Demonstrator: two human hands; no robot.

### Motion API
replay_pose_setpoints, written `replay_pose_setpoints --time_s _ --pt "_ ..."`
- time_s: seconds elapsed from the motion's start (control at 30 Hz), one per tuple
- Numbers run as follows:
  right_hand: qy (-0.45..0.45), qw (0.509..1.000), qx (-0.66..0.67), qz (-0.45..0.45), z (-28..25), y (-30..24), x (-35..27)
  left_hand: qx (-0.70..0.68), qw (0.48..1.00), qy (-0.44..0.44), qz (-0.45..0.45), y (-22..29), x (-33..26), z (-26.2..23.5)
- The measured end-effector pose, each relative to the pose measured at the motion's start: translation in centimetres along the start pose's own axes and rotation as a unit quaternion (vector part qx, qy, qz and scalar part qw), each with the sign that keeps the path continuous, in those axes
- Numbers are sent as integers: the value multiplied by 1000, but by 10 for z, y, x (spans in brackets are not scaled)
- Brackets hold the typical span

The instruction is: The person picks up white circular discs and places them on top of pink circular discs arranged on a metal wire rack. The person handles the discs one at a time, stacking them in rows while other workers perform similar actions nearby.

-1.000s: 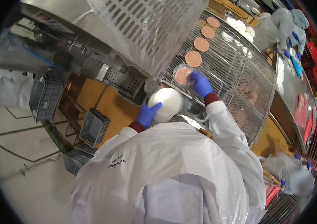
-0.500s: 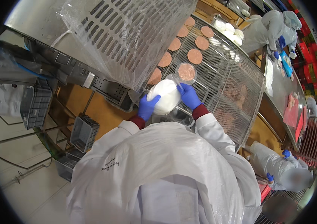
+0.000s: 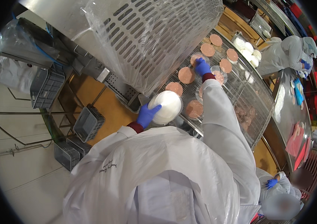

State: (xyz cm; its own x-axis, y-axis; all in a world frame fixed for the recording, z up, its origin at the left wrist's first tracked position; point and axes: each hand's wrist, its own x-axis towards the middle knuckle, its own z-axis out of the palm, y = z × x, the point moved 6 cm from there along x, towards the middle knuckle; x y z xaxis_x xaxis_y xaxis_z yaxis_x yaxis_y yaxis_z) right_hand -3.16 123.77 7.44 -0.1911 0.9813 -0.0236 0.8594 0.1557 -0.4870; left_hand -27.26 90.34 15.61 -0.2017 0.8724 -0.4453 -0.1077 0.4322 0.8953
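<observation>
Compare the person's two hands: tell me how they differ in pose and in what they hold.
The left hand is drawn in near the body, while the right hand reaches far out over the wire belt. The left hand grips a white stack of discs; the right hand presses on a pink patty. Both wear blue gloves.

A wire-mesh conveyor (image 3: 248, 93) runs diagonally through the upper right of the view. A perforated metal guard (image 3: 147, 33), draped in clear plastic sheeting, stands over its left end. Below the machine frame, the floor (image 3: 20, 175) is pale and smooth, with an orange-brown area (image 3: 106, 115) under the line. Grey plastic crates (image 3: 44, 87) sit on the floor and on low racks beside the frame. A stainless steel surface (image 3: 291, 112) lies to the right of the conveyor.
</observation>
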Motion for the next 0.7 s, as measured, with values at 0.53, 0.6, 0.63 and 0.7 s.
replay_pose_setpoints --time_s 0.53,0.6,0.63,0.7 --pt "38 989 142 2 -65 -39 -139 -42 998 31 -16 -24 -14 -19" --pt "164 980 77 -77 -65 -31 -140 -44 999 29 -7 -29 -9 -18" --pt "133 985 58 -97 -49 -35 -145 -43 999 30 -8 -34 -10 -20" --pt "186 952 -46 -238 -17 -48 -170 -20 999 24 -25 -33 -15 -20"
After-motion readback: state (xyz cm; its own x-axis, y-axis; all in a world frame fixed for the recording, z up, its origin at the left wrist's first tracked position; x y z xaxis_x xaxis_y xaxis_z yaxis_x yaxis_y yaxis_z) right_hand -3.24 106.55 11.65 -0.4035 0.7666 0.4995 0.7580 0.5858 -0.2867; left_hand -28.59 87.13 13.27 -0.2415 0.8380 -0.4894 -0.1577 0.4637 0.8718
